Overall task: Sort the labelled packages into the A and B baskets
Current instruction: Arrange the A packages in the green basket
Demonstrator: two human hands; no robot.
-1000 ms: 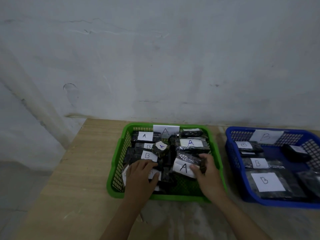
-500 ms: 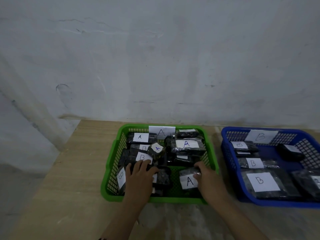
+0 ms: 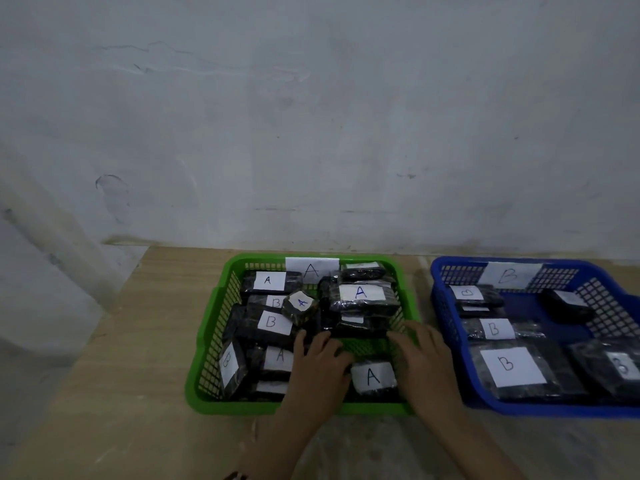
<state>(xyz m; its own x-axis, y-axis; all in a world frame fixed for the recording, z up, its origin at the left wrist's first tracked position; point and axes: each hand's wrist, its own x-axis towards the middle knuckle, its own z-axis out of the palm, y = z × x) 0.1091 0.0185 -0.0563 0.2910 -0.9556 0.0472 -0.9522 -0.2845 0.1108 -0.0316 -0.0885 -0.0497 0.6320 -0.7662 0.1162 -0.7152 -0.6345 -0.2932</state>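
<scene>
Dim, flat light is falling across the scene with a cool bluish cast, and its source is staying out of view. The grey wall is looking murky and grainy. Soft shadows are pooling under the green basket rim. Faint glare is glinting off the plastic-wrapped packages. Wide-angle distortion is bending the wooden table edges, and fine detail is smearing slightly throughout.
</scene>
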